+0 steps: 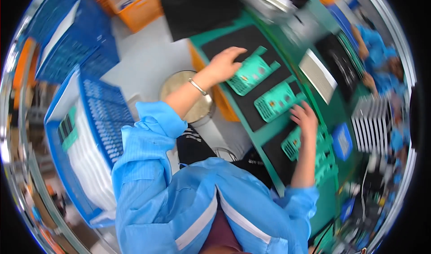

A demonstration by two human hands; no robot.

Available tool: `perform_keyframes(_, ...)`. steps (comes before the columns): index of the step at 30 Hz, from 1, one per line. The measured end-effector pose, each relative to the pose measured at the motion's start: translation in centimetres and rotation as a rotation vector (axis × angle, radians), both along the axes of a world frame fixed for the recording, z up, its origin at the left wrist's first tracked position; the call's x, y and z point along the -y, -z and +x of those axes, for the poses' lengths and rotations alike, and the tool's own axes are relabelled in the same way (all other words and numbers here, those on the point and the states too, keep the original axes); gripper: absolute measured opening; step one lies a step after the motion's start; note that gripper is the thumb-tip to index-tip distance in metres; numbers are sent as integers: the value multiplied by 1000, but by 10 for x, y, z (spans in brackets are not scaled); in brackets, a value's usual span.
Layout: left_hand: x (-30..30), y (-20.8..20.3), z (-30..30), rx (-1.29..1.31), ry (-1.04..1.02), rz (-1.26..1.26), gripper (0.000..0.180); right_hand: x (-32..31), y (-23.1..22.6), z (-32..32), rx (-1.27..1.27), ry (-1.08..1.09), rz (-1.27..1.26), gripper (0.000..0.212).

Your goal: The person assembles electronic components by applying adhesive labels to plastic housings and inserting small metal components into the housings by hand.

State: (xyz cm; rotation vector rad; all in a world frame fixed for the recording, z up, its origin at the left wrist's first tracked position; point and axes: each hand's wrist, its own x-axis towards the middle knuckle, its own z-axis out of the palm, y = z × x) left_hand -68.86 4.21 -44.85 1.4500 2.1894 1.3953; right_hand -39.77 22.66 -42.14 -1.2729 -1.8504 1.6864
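Observation:
My left hand (224, 65) is at the upper left corner of a green plastic housing (252, 75), fingers apart; whether it touches the housing I cannot tell. The housing has a slotted grille at one end and small round parts on its face. A second such housing (276, 102) lies beside it, nearer to me, on the same black mat (244, 108). My right hand (305, 118) hovers at that one's right end with its fingers spread. Just below it, partly behind my right forearm, is a third green housing (291, 144).
More green housings (325, 164) crowd the bench's right side, near a blue bin (342, 141). A pale flat panel (318, 75) and a white-finned rack (371, 124) stand farther right, by co-workers in blue (381, 52). At left, a blue crate (105, 114) holds white sheets. A round stool (191, 97) stands between.

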Motion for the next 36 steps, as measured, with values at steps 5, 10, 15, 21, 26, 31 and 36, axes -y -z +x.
perform_keyframes(5, 136, -51, -34, -223, -288, 87, 31, 68, -21, -31, -264, -16, 234, 40)
perform_keyframes(10, 325, -61, -92, -563, -944, 236, 32, 166, -12, -88, -277, -778, 340, 18)
perform_keyframes(15, 519, -17, -90, -725, -1483, -395, 33, 234, -7, -119, -355, -1071, 368, 18)
perform_keyframes(21, 603, 35, -124, -541, -1673, -829, 28, 274, 23, -155, -196, -1193, 310, 16)
perform_keyframes(26, 639, 40, -175, -327, -1777, -936, 17, 296, 47, -174, -99, -1294, 254, 16)
perform_keyframes(31, 673, 56, -208, 100, -1832, -1132, 26, 297, 79, -189, -12, -1332, 238, 16)
perform_keyframes(36, 686, 61, -231, 315, -1743, -1369, 36, 290, 97, -208, 53, -1255, 237, 16)
